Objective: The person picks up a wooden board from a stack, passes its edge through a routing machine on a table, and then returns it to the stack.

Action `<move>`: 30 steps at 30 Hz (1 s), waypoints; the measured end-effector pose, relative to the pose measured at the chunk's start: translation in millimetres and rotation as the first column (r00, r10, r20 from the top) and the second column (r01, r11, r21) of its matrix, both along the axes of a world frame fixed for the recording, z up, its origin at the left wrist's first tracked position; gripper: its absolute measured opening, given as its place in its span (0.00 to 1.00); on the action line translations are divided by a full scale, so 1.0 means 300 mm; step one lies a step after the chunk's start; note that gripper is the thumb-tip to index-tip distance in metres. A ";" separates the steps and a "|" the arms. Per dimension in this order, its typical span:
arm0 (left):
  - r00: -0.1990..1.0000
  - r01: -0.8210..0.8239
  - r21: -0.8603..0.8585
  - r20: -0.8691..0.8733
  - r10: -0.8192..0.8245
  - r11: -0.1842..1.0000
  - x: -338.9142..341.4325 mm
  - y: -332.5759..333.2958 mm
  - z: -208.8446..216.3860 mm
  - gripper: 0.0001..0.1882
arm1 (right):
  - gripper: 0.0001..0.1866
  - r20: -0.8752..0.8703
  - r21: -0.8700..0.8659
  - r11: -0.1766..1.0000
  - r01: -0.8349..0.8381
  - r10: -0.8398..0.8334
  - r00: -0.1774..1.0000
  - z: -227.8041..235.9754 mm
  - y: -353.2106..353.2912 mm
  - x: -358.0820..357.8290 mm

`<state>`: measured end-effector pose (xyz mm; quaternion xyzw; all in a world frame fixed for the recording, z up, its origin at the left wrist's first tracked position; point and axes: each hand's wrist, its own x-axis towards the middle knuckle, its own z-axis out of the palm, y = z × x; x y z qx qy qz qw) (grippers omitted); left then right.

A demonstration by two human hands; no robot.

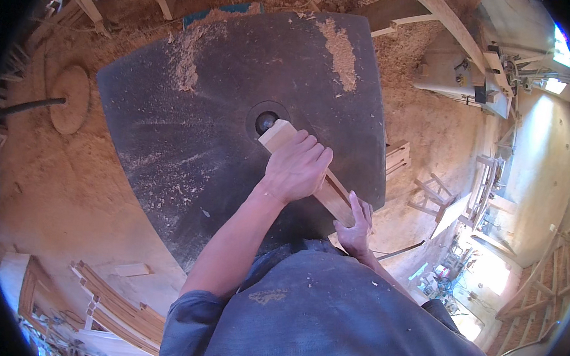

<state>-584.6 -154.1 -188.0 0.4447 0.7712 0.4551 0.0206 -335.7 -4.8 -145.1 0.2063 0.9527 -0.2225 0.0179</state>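
A dark, flat machine table fills the middle of the view. In a round opening near its centre sits a dark spindle. A pale wooden piece lies slanted across the tabletop, its far end right beside the spindle. My left hand is wrapped over this piece a short way behind that end, fingers closed on it. At the nearer end of the wood, my right hand grips it with the fingers pointing up along its side. Whether the wood touches the spindle I cannot tell.
Sawdust patches lie on the table's far part. Stacked wooden strips stand at lower left, and a small wooden frame is on the floor at right. Another machine table stands at upper right. A round disc lies at left.
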 end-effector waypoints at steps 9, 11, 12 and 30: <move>1.000 -0.023 0.099 0.011 0.022 0.995 0.102 -0.022 0.066 0.14 | 0.46 0.170 -0.206 0.978 0.026 0.009 0.985 0.118 0.088 0.025; 1.000 0.009 0.150 -0.010 -0.008 0.989 0.105 -0.003 0.106 0.15 | 0.47 0.271 -0.506 0.850 0.149 -0.008 0.963 0.158 0.190 0.018; 0.999 0.030 0.140 -0.019 -0.028 0.990 0.102 0.014 0.125 0.15 | 0.49 0.365 -0.504 0.849 0.158 0.043 0.930 0.174 0.238 0.008; 0.998 0.044 -0.012 -0.045 -0.044 0.999 0.020 0.096 -0.016 0.08 | 0.46 0.194 -0.037 0.968 0.247 -0.235 0.952 0.012 -0.002 0.008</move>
